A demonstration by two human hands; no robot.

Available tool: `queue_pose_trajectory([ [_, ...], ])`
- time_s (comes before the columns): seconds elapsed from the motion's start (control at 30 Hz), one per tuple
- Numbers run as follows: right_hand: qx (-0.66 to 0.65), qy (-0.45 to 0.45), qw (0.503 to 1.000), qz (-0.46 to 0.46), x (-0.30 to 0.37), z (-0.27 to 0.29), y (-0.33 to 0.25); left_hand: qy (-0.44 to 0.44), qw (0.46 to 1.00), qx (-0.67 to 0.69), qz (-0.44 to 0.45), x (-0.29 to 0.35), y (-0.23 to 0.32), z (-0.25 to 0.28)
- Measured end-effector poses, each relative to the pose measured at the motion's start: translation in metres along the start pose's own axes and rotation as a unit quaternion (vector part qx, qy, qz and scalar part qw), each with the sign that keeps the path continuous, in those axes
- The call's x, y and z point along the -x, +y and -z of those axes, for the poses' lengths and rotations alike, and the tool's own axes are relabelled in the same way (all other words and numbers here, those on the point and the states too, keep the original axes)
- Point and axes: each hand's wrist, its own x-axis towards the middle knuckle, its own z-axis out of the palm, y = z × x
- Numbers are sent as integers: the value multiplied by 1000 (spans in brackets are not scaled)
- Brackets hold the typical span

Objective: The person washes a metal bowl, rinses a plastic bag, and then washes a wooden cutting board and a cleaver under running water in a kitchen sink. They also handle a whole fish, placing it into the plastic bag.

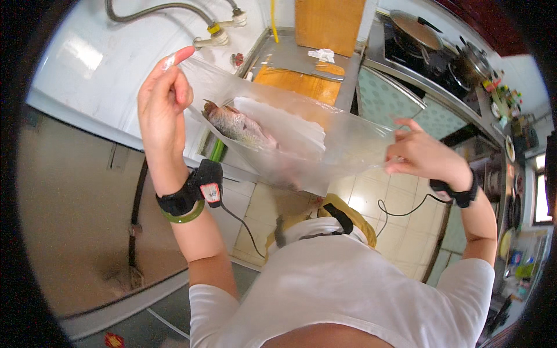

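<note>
A clear plastic bag [360,142] is stretched sideways between my two raised hands. My left hand [162,101] has its fingers closed on the bag's left end, with the index finger pointing up. The bag's right end is pinched in my right hand [426,152]. Through the film shows a whole scaly fish [238,126], its head end toward my left hand and its other end blurred. A white sheet or pad [284,119] lies along the fish; whether it is inside the bag or behind it, I cannot tell.
Behind the bag lie an orange-brown cutting board [299,84] and a wooden-handled cleaver [329,69] with crumpled white paper [322,55]. A wooden board [331,26] stands upright. Taps [217,37] are at left, green stalks [217,151] below. The stove at right holds a lidded pan [415,30] and pot [476,61].
</note>
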Motion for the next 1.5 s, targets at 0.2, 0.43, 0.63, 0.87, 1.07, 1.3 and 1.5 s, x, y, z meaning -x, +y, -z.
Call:
queue_pose_trajectory([
  [0.2, -467, 327, 801, -181, 58, 24, -101, -150, 987, -49, -42, 23, 45, -56],
  [0.43, -486, 509, 698, -131, 61, -24, -167, -443, 896, 24, 24, 103, 44, -175],
  [0.63, -462, 616, 576, -274, 142, -102, -158, -620, 782, -62, -13, 188, -4, -284],
  [0.87, -403, 716, 302, -483, 278, -212, -141, -770, 592, -50, -231, 344, -39, -415],
  [1.07, -405, 748, 125, -510, 378, -295, -161, -901, 287, -79, -315, 439, -51, -519],
  [1.3, -348, 678, -107, -639, 470, -380, -205, -944, 238, -65, -217, 477, -24, -626],
  [1.5, -202, 658, -264, -676, 505, -475, -281, -961, 208, -32, -179, 500, -63, -701],
])
